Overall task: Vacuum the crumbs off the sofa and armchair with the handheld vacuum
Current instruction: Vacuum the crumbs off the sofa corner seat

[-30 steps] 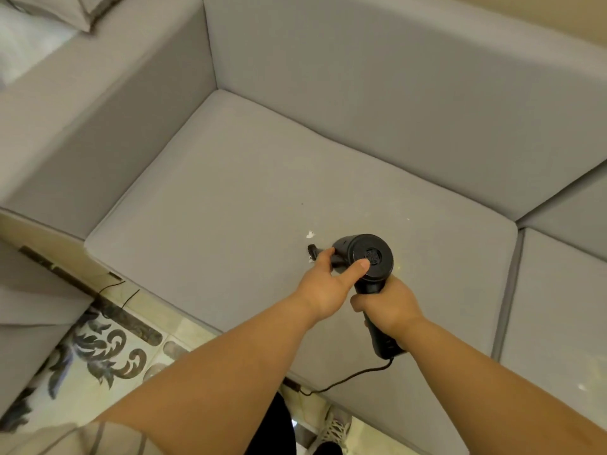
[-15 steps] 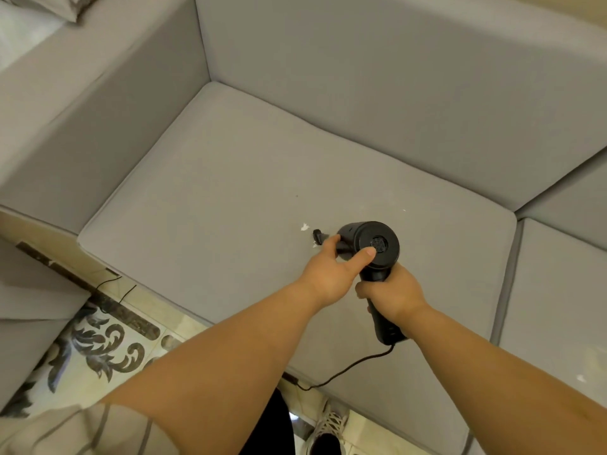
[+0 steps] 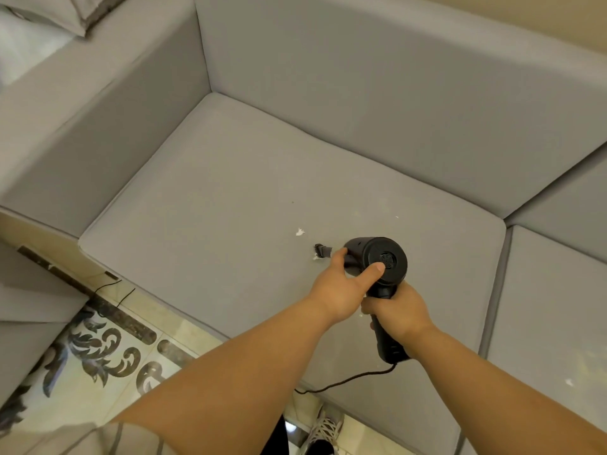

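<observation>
A black handheld vacuum [image 3: 377,261] hovers over the grey sofa seat cushion [image 3: 230,205], its narrow nozzle [image 3: 322,250] pointing left and touching a white crumb [image 3: 316,257]. My right hand [image 3: 395,311] grips the vacuum's handle from below. My left hand [image 3: 341,287] holds the barrel, thumb resting on the round rear cap. Another white crumb [image 3: 299,231] lies a little beyond the nozzle. Small pale specks [image 3: 396,217] dot the cushion farther back.
The vacuum's black cord [image 3: 341,384] trails off the seat's front edge toward the patterned tile floor [image 3: 108,349]. A second seat cushion [image 3: 551,323] with a white speck [image 3: 569,382] adjoins on the right. The sofa arm [image 3: 98,103] rises at left. A shoe [image 3: 323,428] shows below.
The vacuum and both hands have shifted slightly right and nearer; the nozzle now sits on the nearer crumb, while the farther crumb stays put.
</observation>
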Demonstrator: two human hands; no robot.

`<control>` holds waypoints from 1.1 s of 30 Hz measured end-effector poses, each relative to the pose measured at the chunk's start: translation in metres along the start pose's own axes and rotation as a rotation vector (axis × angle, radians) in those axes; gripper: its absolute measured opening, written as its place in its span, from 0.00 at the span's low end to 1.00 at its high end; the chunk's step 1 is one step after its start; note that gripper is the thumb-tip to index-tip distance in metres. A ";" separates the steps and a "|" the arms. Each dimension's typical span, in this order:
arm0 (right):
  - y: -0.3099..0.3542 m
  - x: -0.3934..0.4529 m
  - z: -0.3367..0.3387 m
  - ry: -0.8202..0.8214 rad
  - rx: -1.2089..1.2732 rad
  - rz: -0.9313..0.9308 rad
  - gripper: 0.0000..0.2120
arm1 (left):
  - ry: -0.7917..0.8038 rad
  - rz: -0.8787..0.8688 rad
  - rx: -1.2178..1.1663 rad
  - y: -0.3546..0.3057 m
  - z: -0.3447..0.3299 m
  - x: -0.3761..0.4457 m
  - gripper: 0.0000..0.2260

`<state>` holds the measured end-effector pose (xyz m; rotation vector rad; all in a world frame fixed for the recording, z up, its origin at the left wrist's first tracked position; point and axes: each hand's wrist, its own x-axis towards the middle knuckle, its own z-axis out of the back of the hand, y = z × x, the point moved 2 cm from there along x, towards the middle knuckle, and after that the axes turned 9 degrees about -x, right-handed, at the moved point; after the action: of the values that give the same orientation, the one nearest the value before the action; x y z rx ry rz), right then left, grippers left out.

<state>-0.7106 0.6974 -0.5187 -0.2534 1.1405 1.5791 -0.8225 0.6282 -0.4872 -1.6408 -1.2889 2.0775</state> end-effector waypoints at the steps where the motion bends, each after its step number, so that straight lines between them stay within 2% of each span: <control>1: -0.002 -0.001 -0.002 0.020 0.006 -0.005 0.13 | 0.000 0.008 0.000 0.003 0.000 -0.001 0.36; 9: -0.013 -0.009 -0.013 0.078 0.001 -0.005 0.18 | -0.015 0.034 -0.008 0.023 -0.001 -0.013 0.38; 16: -0.005 -0.005 -0.009 0.029 -0.023 0.065 0.14 | -0.054 -0.016 -0.054 0.018 0.004 -0.013 0.38; 23: 0.010 0.010 -0.019 0.064 -0.031 0.049 0.20 | -0.057 0.006 -0.046 0.017 0.017 0.004 0.37; 29: 0.001 0.002 -0.010 0.056 -0.060 0.019 0.14 | -0.027 0.021 -0.075 0.020 0.006 -0.002 0.35; 33: 0.010 0.002 -0.001 0.040 -0.069 0.022 0.14 | -0.043 0.001 -0.094 0.009 0.008 0.001 0.36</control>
<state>-0.7206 0.6989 -0.5154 -0.3204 1.1243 1.6414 -0.8268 0.6192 -0.4938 -1.6429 -1.4203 2.0930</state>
